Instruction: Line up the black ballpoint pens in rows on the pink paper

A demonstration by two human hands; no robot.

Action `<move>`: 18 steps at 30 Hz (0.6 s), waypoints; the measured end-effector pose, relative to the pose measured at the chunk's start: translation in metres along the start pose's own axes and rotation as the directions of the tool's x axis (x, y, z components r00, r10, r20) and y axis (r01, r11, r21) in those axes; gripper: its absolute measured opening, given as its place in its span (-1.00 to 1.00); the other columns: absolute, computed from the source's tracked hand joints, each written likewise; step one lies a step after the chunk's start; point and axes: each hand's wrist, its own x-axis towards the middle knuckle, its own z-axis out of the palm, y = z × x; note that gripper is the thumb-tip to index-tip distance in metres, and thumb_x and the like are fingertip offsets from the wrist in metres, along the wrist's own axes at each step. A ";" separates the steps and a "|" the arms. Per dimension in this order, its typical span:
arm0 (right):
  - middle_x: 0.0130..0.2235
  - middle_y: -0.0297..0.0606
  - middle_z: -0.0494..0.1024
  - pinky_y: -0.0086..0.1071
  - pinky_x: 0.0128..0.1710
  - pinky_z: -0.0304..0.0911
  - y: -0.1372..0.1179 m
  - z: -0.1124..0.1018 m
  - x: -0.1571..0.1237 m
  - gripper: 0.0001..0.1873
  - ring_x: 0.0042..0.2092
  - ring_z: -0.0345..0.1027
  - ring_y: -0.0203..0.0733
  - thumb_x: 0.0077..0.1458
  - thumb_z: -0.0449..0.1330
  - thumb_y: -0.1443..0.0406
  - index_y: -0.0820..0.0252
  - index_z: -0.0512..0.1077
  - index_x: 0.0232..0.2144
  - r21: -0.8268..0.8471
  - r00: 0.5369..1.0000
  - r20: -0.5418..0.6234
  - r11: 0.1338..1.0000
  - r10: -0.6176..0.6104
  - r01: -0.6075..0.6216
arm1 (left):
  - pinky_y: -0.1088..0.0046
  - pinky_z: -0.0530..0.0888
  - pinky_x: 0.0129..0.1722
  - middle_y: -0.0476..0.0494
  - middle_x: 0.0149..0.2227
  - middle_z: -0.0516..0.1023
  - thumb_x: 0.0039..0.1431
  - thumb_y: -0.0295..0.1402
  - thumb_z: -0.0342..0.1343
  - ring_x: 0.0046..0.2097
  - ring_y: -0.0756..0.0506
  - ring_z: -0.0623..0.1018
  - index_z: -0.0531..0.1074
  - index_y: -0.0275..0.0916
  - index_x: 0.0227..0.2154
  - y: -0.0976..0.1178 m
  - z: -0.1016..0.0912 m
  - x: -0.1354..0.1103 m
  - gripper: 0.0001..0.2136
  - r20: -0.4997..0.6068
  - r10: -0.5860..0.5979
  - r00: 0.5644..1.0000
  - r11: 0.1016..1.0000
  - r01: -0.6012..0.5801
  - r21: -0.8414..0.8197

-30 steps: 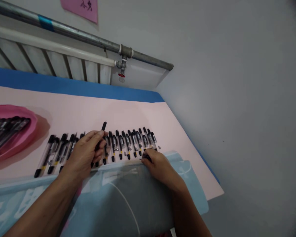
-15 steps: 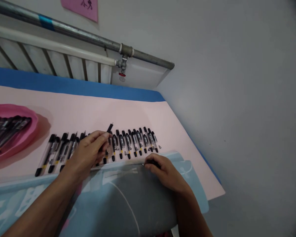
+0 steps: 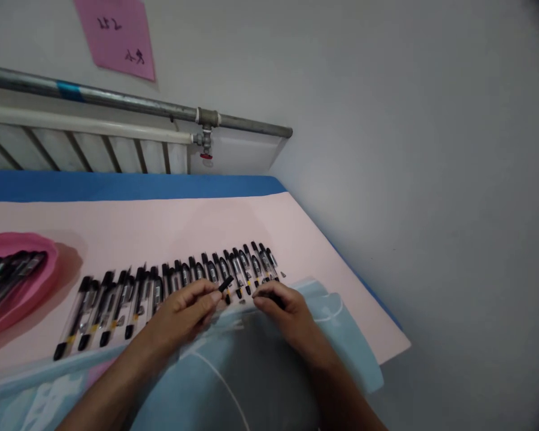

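Black pen (image 3: 226,284) pinched in the closed fingers of the left hand (image 3: 186,310), its end pointing toward the right hand (image 3: 284,308), which is closed on a small dark piece (image 3: 268,295), too blurred to identify. Both hands rest at the near edge of a pink sheet (image 3: 161,227), against 1 row of pens (image 3: 130,293). Bare sheet lies beyond the row. A pink tray (image 3: 22,241) sits far left.

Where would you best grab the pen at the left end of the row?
Pinch the leftmost pen around its clear barrel, mid-length, coming from above and the left: it lies flat on the pink sheet, with open space on that side and neighbours crowding its right.
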 end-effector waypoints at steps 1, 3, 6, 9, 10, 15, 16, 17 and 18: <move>-0.42 -0.35 0.42 -0.44 -0.35 0.13 -0.002 0.002 0.000 -0.89 -0.35 0.26 -0.30 0.01 0.14 0.27 0.17 0.43 -0.39 0.045 1.000 -0.024 0.999 0.004 -0.003 | 0.62 -0.01 -0.67 0.15 -0.67 0.17 0.05 -0.12 0.03 -0.66 0.13 0.09 0.31 -0.22 -0.42 -0.001 0.003 0.000 -0.76 0.015 -0.009 1.000 1.000 0.009 0.003; -0.45 -0.35 0.41 -0.44 -0.39 0.13 -0.005 0.007 0.001 -0.85 -0.38 0.25 -0.30 0.00 0.14 0.25 0.15 0.45 -0.35 0.131 0.998 -0.055 0.991 0.024 -0.017 | 0.61 -0.03 -0.67 0.16 -0.68 0.14 0.04 -0.13 0.03 -0.66 0.13 0.07 0.33 -0.22 -0.38 -0.004 0.008 0.001 -0.75 0.053 -0.007 0.999 1.000 0.007 0.007; -0.50 -0.36 0.38 -0.45 -0.47 0.11 -0.007 0.013 0.002 -0.82 -0.43 0.22 -0.31 -0.03 0.16 0.23 0.14 0.47 -0.34 0.217 0.995 -0.087 0.976 0.049 -0.029 | 0.60 -0.03 -0.66 0.16 -0.68 0.10 0.05 -0.14 0.03 -0.64 0.12 0.06 0.35 -0.23 -0.39 -0.007 0.013 0.001 -0.76 0.106 0.019 0.994 0.999 -0.023 0.039; -0.53 -0.37 0.36 -0.47 -0.51 0.08 -0.006 0.016 0.003 -0.87 -0.45 0.20 -0.33 -0.06 0.18 0.24 0.16 0.47 -0.41 0.253 0.992 -0.112 0.967 0.054 -0.024 | 0.59 0.01 -0.64 0.14 -0.64 0.14 0.06 -0.15 0.03 -0.61 0.11 0.10 0.37 -0.23 -0.40 -0.009 0.016 0.000 -0.77 0.126 0.039 0.991 0.992 -0.054 0.116; -0.53 -0.37 0.35 -0.47 -0.52 0.08 -0.006 0.016 0.002 -0.88 -0.46 0.20 -0.33 -0.06 0.19 0.25 0.16 0.46 -0.44 0.258 0.992 -0.117 0.966 0.054 -0.022 | 0.59 0.02 -0.63 0.13 -0.63 0.16 0.06 -0.16 0.02 -0.60 0.11 0.12 0.37 -0.23 -0.40 -0.009 0.017 -0.001 -0.77 0.127 0.043 0.991 0.989 -0.060 0.133; -0.55 -0.37 0.34 -0.48 -0.53 0.07 -0.007 0.013 -0.001 -0.90 -0.46 0.20 -0.33 -0.05 0.18 0.26 0.17 0.45 -0.46 0.257 0.994 -0.102 0.966 0.036 -0.009 | 0.57 0.02 -0.62 0.13 -0.64 0.16 0.08 -0.14 -0.01 -0.61 0.10 0.10 0.34 -0.23 -0.40 -0.010 0.019 -0.003 -0.76 0.159 0.025 0.987 0.993 -0.044 0.114; -0.56 -0.37 0.33 -0.48 -0.53 0.07 -0.008 0.013 -0.002 -0.90 -0.46 0.19 -0.33 -0.04 0.17 0.27 0.17 0.45 -0.46 0.249 0.994 -0.102 0.968 0.032 -0.006 | 0.57 0.02 -0.62 0.14 -0.64 0.16 0.08 -0.14 -0.01 -0.61 0.10 0.10 0.33 -0.23 -0.40 -0.010 0.019 -0.004 -0.76 0.164 0.020 0.986 0.993 -0.038 0.108; -0.57 -0.37 0.32 -0.48 -0.54 0.07 -0.008 0.013 -0.003 -0.90 -0.47 0.19 -0.33 -0.04 0.16 0.27 0.17 0.45 -0.47 0.240 0.994 -0.104 0.971 0.028 -0.002 | 0.57 0.02 -0.62 0.14 -0.64 0.15 0.08 -0.13 -0.01 -0.61 0.10 0.10 0.32 -0.23 -0.40 -0.010 0.020 -0.004 -0.76 0.167 0.020 0.986 0.994 -0.037 0.103; -0.57 -0.38 0.31 -0.49 -0.55 0.06 -0.008 0.013 -0.004 -0.89 -0.48 0.18 -0.34 -0.03 0.16 0.27 0.18 0.44 -0.47 0.229 0.994 -0.110 0.974 0.023 0.002 | 0.56 0.02 -0.62 0.14 -0.64 0.14 0.08 -0.13 -0.01 -0.60 0.10 0.10 0.32 -0.23 -0.40 -0.010 0.020 -0.004 -0.75 0.173 0.021 0.985 0.994 -0.039 0.101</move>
